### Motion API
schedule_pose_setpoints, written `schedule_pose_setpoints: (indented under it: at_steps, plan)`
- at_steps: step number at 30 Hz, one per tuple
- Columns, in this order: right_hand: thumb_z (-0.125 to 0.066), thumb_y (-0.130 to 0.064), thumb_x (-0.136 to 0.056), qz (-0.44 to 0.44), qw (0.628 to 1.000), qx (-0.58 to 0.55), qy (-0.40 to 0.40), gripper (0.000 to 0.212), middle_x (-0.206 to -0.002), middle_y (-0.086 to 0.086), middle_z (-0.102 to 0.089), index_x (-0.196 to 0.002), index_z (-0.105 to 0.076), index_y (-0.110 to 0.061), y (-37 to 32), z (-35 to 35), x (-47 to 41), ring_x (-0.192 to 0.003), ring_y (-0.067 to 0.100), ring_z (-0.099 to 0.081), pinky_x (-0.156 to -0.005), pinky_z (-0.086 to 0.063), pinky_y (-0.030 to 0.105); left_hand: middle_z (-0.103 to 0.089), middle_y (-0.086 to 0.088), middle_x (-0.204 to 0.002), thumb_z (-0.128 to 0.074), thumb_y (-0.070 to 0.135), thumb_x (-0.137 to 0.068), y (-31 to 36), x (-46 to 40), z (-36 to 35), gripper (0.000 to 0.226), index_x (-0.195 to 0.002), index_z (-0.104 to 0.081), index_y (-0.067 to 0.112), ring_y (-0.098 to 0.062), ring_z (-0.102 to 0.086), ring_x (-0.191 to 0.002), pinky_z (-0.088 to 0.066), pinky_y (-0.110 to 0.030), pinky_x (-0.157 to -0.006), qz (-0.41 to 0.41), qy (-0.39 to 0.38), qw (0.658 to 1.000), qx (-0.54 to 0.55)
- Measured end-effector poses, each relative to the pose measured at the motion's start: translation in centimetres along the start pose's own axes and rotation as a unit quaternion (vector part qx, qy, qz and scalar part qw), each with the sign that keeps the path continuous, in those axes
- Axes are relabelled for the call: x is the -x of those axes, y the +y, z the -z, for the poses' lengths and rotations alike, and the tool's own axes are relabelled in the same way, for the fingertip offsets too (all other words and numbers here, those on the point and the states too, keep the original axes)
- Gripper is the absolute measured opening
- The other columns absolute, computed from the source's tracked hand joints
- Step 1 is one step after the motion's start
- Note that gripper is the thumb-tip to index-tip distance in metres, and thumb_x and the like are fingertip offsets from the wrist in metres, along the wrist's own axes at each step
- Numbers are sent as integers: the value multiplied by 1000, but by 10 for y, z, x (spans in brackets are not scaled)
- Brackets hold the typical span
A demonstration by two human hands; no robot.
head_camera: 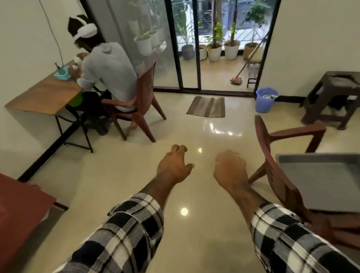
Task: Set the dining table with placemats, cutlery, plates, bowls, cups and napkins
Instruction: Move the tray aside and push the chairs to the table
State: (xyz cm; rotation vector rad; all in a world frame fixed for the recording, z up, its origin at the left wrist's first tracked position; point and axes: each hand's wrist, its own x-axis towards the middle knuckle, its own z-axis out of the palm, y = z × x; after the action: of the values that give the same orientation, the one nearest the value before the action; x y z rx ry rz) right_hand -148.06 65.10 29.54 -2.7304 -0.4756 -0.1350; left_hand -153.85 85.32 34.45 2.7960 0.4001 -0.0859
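Head view: left hand (173, 167) and right hand (230, 168) loosely curled, seemingly empty; chair (278, 169) beside right.

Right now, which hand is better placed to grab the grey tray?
Right hand, probably: it hangs empty next to the grey tray on the chair. The left hand, also empty, is farther off.

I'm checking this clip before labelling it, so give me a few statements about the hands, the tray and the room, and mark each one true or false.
1. Both hands hold nothing. True: the left hand and right hand hang over bare floor with loosely curled fingers.
2. The grey tray is stacked with plates. False: it shows nothing in it.
3. The grey tray lies on a brown plastic chair. True.
4. The blue bin stands by the sliding glass door. True.
5. The striped mat lies on the wooden desk. False: it lies on the floor before the door.
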Motion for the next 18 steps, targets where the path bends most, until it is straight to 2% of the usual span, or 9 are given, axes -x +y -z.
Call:
schedule_pose_setpoints:
  at_steps: [5,10,15,18]
  plan:
    - [-66,-25,-90,12,999,37,-3,24,-116,6,-65,-112,-74,-21,-11,-22,-114,-110,31,-59,-93,-49,44,-42,-1,-150,-70,52,-95,-37,-120,9,64,-146,-43,25,-30,-58,-124,-55,-46,-99,-15,3,1000,12]
    - [-72,-24,-83,-46,996,79,8,21,-109,6,-64,-103,-75,-21,-11,-61,-232,-106,35,-60,-87,-49,44,-42,-3,-149,-70,51,-95,-63,-266,16,64,-147,-43,24,-32,-59,-124,-56,-48,-99,-68,-5,997,25]
    - [-78,-18,-76,-102,992,66,44,18,-100,8,-65,-94,-74,-19,-7,-75,-321,-99,38,-63,-82,-50,45,-42,-3,-150,-69,51,-95,-52,-387,28,64,-147,-43,23,-34,-57,-125,-55,-50,-99,-127,-49,991,13]
    - [-77,-21,-78,-151,985,69,53,19,-103,6,-65,-97,-74,-22,8,-75,-366,-100,36,-63,-82,-50,44,-41,-3,-154,-68,52,-96,-27,-455,35,66,-150,-43,24,-32,-55,-129,-53,-48,-103,-169,-68,983,4]
